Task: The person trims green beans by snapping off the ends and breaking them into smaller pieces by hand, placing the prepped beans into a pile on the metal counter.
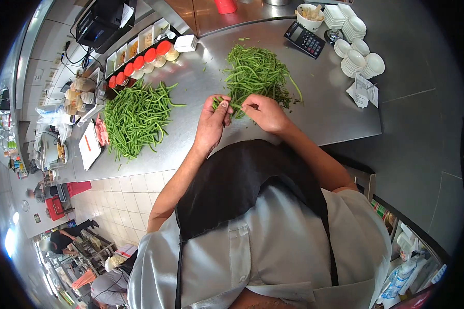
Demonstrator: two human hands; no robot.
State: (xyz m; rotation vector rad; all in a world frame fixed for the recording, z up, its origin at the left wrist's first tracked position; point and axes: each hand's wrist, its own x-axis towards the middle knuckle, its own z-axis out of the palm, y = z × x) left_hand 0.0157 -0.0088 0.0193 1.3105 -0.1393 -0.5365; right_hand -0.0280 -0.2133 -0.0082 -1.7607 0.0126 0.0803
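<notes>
My left hand [213, 122] is closed round a few green beans [219, 101], their ends poking out past the thumb. Close to it on the right, my right hand [267, 114] pinches the end of a bean between thumb and fingers. Just beyond both hands lies a loose heap of green beans [255, 69], with small cut bits scattered at its edge. A second pile of green beans [139, 118] spreads over the steel table [201, 67] to the left.
Red-lidded jars [152, 55] and ingredient trays [134, 49] line the back left. A calculator [304, 39], stacked white bowls [353, 62] and paper slips [363, 91] stand right. A notepad [89, 145] lies far left. Other people [64, 239] are in the background.
</notes>
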